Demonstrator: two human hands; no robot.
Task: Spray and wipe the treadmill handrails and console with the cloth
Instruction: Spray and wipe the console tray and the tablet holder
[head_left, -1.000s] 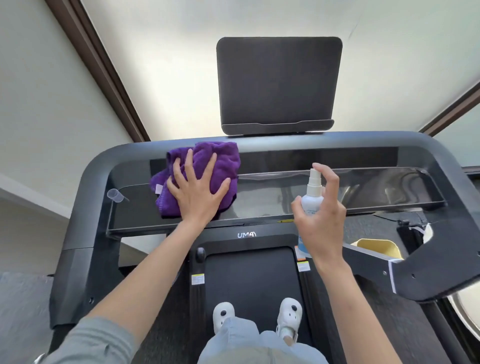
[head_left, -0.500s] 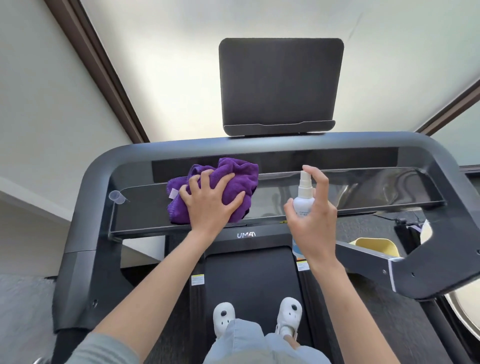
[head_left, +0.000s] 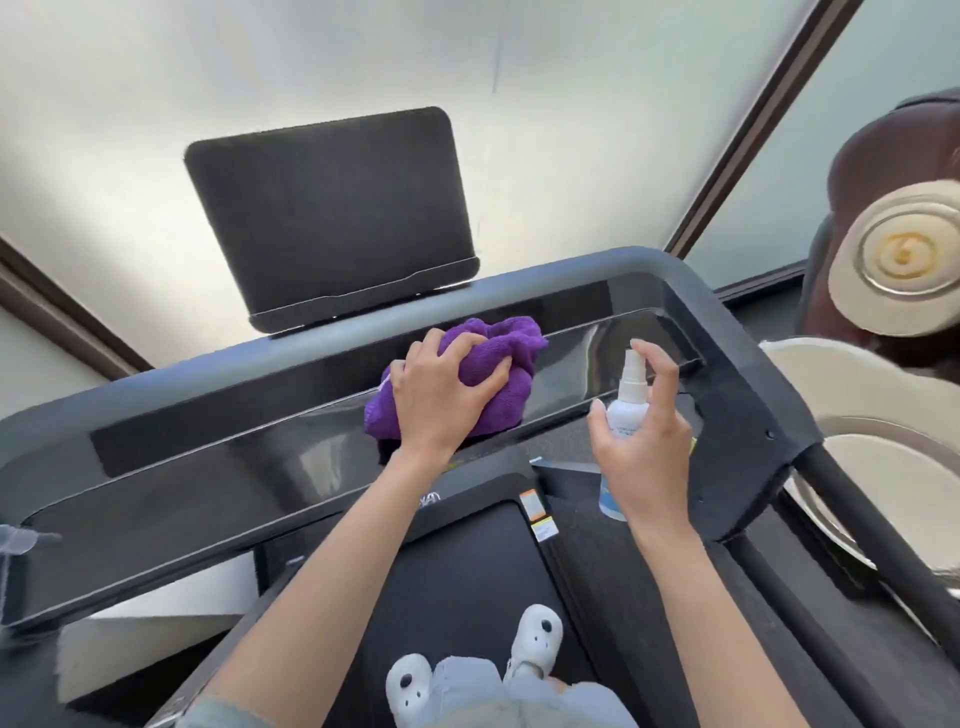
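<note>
Gripping a bunched purple cloth (head_left: 511, 374), the left hand (head_left: 441, 400) presses it down onto the glossy black console (head_left: 208, 467) of the treadmill, fingers curled into the folds and thumb wrapped round the near side of the wad. Just to the right of that hand, apart from it, the right hand (head_left: 644, 447) holds a small white spray bottle (head_left: 626, 410) upright, palm and fingers closed round its body and the forefinger arched over the nozzle top (whether it is pressing down cannot be told). The bottle hangs above the near edge of the console, its nozzle facing the shiny surface beyond the fingers. Past both hands, the grey handrail (head_left: 519, 291) curves round the far side of the console, and a dark tablet holder (head_left: 332, 213) stands up behind it. Below the wrists lie the black running belt (head_left: 467, 597) and two white shoes (head_left: 535, 644).
</note>
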